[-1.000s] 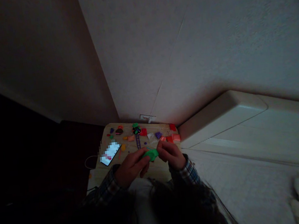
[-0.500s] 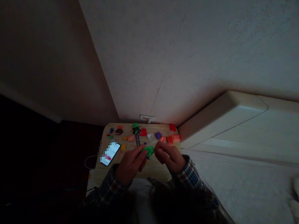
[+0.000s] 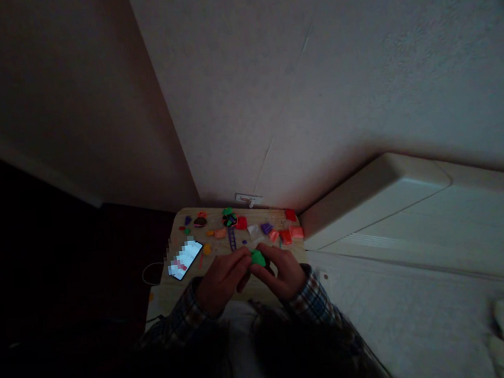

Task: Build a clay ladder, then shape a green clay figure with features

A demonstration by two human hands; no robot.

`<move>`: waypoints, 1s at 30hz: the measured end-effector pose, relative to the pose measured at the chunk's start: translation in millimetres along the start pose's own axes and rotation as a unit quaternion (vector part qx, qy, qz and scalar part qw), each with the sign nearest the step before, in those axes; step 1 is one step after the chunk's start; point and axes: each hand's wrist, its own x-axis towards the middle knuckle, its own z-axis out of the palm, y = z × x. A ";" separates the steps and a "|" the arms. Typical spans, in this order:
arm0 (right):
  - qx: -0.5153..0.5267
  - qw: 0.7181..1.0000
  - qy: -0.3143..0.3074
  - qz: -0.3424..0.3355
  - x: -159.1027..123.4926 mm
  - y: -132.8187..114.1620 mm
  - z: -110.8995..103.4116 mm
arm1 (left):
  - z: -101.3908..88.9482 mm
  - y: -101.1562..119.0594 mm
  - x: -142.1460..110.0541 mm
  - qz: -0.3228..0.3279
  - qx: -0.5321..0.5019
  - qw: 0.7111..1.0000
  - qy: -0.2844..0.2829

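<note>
A lump of green modelling clay (image 3: 257,259) is held between my two hands above the near part of a small wooden table (image 3: 177,291). My left hand (image 3: 223,277) pinches its left side with closed fingers. From the right, my right hand (image 3: 283,268) grips the same lump, thumb in front and fingers behind. Beyond the hands lie red clay pieces (image 3: 286,237), a purple piece (image 3: 266,228) and a purple strip (image 3: 232,238). A yellow piece (image 3: 207,249) sits left of them. The lump's underside is hidden by the fingers.
A lit phone (image 3: 186,259) lies on the table's left side. A dark round piece (image 3: 200,221) and a black-and-green item (image 3: 229,219) are near the back edge. The wall (image 3: 244,123) rises behind; a white headboard (image 3: 372,205) and bed (image 3: 404,293) stand at right.
My right hand has moved in to the left and now grips the green clay, which was in my left hand alone. The clay has shifted slightly right.
</note>
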 end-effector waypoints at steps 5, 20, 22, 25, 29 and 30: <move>0.041 0.999 0.025 -0.006 -0.6 -1.4 -0.5 | -1.5 6.7 6.4 -0.009 0.012 0.999 -0.050; 0.110 0.992 -0.009 -0.067 1.4 2.3 -0.9 | -2.3 8.6 8.1 0.024 -0.005 0.998 -0.054; 0.127 0.989 -0.024 -0.072 1.4 0.7 -0.7 | -2.0 6.6 7.4 0.007 -0.027 0.998 -0.057; 0.170 0.980 -0.050 -0.091 0.8 -1.9 -1.1 | -1.9 2.4 6.8 -0.024 -0.095 0.993 -0.059; 0.203 0.972 -0.075 -0.089 -0.7 -2.0 -1.9 | -4.0 -0.7 8.5 -0.039 -0.163 0.985 -0.044; 0.210 0.972 -0.075 -0.079 -1.1 -1.2 -2.2 | -4.8 -1.0 9.1 -0.039 -0.173 0.983 -0.044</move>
